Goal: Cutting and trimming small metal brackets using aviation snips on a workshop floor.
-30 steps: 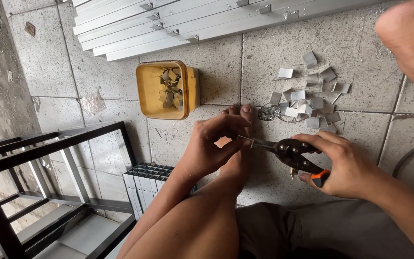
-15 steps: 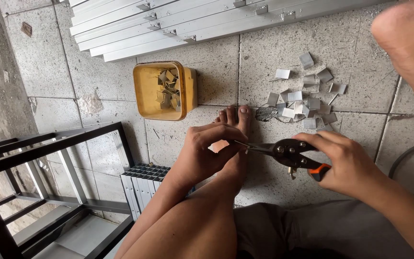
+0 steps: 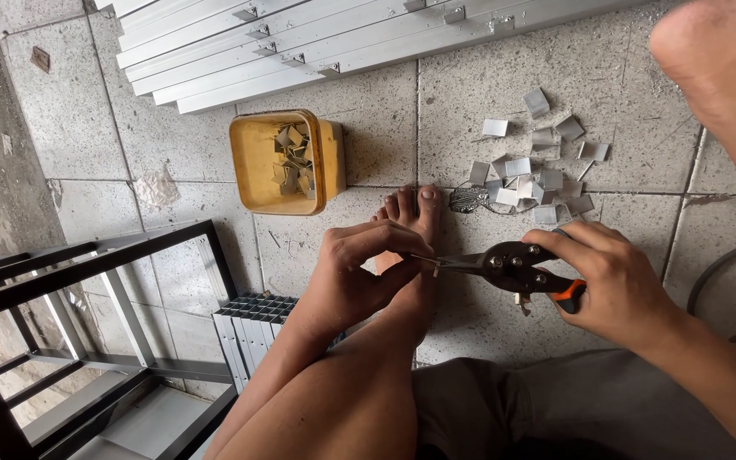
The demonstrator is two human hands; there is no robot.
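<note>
Grey speckled floor tiles (image 3: 359, 162) fill the view, with a stack of long pale metal channels (image 3: 300, 43) lying across the top and a black metal frame (image 3: 70, 281) standing at lower left. Beside the frame, a bundle of short grey channel pieces (image 3: 249, 328) rests on end.

Further up sits a square yellow tub (image 3: 287, 162) holding small cut metal pieces. Well to its right, a loose scatter of flat metal offcuts (image 3: 530, 175) lies on the tiles, and a bare foot (image 3: 411, 217) points toward them.

Over that foot, the right hand (image 3: 619, 285) is clenched around the orange-and-black handles of dark metal snips (image 3: 513, 266), whose blades point left. The left hand (image 3: 359, 277) is curled, thumb and forefinger pinching a tiny metal piece (image 3: 430, 264) just at the blade tips. That piece lies between the fingertips and the snips' nose, touching both; its shape is too small to tell.
</note>
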